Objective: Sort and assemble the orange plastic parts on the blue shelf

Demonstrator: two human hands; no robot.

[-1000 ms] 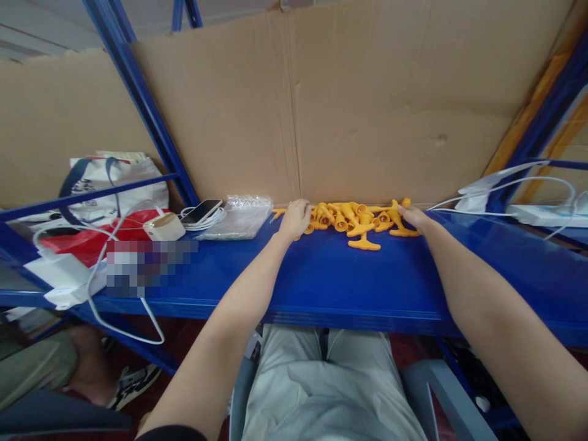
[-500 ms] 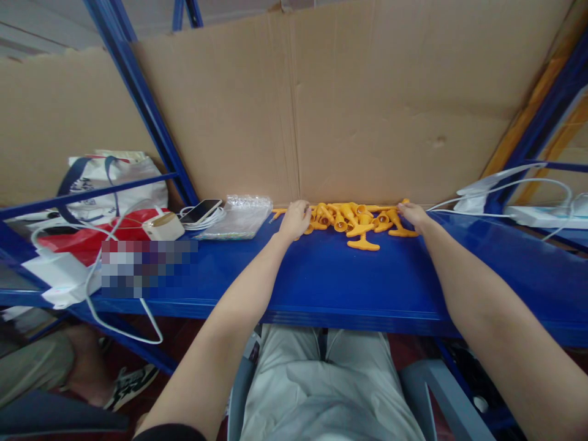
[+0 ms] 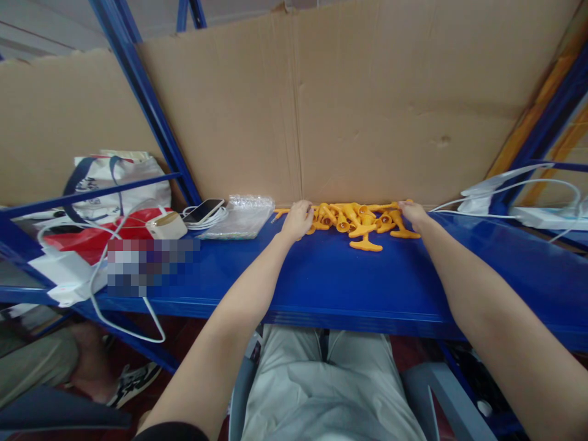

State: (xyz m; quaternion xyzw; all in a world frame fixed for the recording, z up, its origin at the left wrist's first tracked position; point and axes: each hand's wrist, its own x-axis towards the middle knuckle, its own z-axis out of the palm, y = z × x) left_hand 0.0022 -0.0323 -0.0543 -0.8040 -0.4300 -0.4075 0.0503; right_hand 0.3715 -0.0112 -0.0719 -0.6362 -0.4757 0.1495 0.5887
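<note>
A pile of orange T-shaped handles with hollow, cup-like ends lies against the cardboard at the back of the blue tabletop. My left hand rests at the pile's left edge, fingers loosely bent and apart from a full grip; orange parts show beside and under it. On the right edge, my right hand has its fingers closed around an orange T-shaped handle, whose end sticks out above them. One handle lies nearest to me, its crossbar toward the front. Most fingertips are hidden.
Left of the pile lie a clear plastic bag, a phone on a coiled white cable, and white chargers. A tote bag stands behind a blue frame post. White cables run at the right.
The view shifts slightly. An orange end shows farther right above my right hand, and the fingers of my left hand have shifted a little. The pile looks much the same.
</note>
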